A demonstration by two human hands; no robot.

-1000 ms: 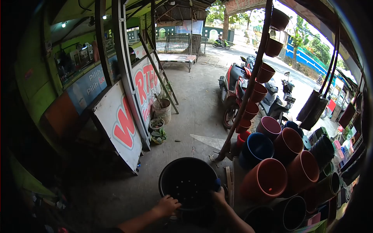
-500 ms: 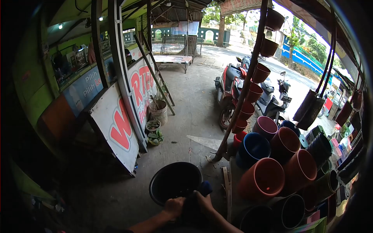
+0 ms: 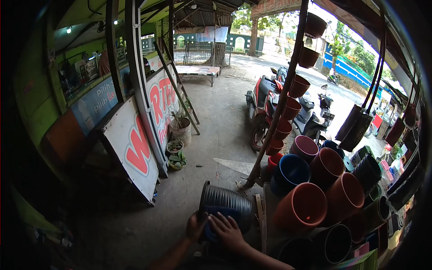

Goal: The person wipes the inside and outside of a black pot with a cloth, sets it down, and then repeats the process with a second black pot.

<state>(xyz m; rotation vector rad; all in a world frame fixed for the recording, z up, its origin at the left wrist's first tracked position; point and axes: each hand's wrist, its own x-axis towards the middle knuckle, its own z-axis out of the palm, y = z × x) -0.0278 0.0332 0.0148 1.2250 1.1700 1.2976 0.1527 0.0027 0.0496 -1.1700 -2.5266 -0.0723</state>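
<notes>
A black ribbed plant pot [image 3: 231, 202] is tipped on its side in front of me, its mouth toward the left. My left hand [image 3: 195, 226] is closed on the pot's rim at the lower left. A dark blue cloth [image 3: 208, 231] lies against the pot's outer wall. Over this cloth my right hand [image 3: 228, 232] rests with fingers extended, pressing it to the wall. The pot's lower side and part of the cloth are hidden by my hands and by shadow.
Stacked terracotta-coloured pots [image 3: 300, 204], a blue pot [image 3: 291, 173] and black pots [image 3: 333, 243] stand close on my right. A slanted pole [image 3: 283, 103] carries hanging pots. Motorbikes [image 3: 265, 108] are parked beyond. A white signboard [image 3: 135, 150] leans at left, near potted plants [image 3: 177, 159].
The pot has turned from showing its open mouth to lying sideways with its outer wall up. My right hand and the cloth have moved onto that wall. The view has shifted slightly.
</notes>
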